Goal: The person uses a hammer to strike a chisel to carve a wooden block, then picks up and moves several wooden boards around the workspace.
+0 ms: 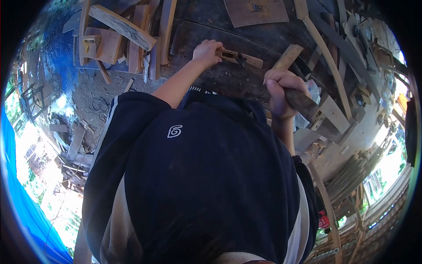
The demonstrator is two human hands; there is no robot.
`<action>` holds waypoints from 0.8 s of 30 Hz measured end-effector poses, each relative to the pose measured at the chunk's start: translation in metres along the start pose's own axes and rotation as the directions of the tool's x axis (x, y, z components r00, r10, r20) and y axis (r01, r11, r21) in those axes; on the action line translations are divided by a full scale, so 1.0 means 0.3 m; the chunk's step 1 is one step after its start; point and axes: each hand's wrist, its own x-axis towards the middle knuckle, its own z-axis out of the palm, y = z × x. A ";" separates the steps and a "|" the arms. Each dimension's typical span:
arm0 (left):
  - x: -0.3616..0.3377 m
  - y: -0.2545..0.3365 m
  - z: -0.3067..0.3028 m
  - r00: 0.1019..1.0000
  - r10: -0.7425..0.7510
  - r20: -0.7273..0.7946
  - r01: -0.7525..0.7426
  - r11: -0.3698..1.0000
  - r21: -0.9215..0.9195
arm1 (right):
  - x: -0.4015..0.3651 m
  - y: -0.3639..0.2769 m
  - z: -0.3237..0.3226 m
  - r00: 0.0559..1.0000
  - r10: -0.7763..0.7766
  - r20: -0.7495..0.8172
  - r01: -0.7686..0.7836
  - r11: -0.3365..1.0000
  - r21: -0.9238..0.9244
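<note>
My left hand (207,53) is closed on the left end of a short wooden piece (252,60) that has a dark slot or notch in it. The piece lies low over the dark work surface. My right hand (285,86) is wrapped round the thick, dark wooden handle (302,104) of a bladed tool. Its dark, narrow blade (249,67) points up and left, with the tip at or near the slot; whether it touches cannot be made out. A pale board (288,57) with small holes lies just beyond my right hand.
Several planks and offcuts (123,28) are piled at the upper left. A flat brown board (257,12) with small nails (257,8) lies at the far side. Long wooden strips (327,53) and a clear plastic bag (313,90) are to the right. Scraps litter the ground.
</note>
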 end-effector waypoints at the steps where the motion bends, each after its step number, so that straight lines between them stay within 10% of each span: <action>1: -0.001 0.000 -0.002 1.000 0.000 -0.004 0.000 1.000 -0.001 | 0.007 -0.002 -0.002 0.999 -0.021 0.024 0.022 0.999 -0.032; 13: -0.013 -0.051 0.061 0.994 0.054 -0.093 -0.059 0.997 -0.053 | 0.073 0.189 0.220 0.809 0.021 0.588 0.151 0.958 -0.242; 15: -0.056 -0.028 0.083 0.871 0.125 -0.476 -0.210 0.969 -0.130 | 0.063 0.201 0.281 0.744 0.032 0.668 0.190 0.948 -0.257; 18: -0.078 0.037 0.020 0.777 0.128 -0.616 -0.295 0.939 -0.178 | 0.042 0.213 0.340 0.659 0.035 0.751 0.211 0.950 -0.229; 24: -0.041 -0.040 0.023 0.985 0.087 -0.149 -0.105 0.987 -0.120 | 0.049 0.139 0.322 0.704 -0.112 0.701 0.254 0.962 -0.101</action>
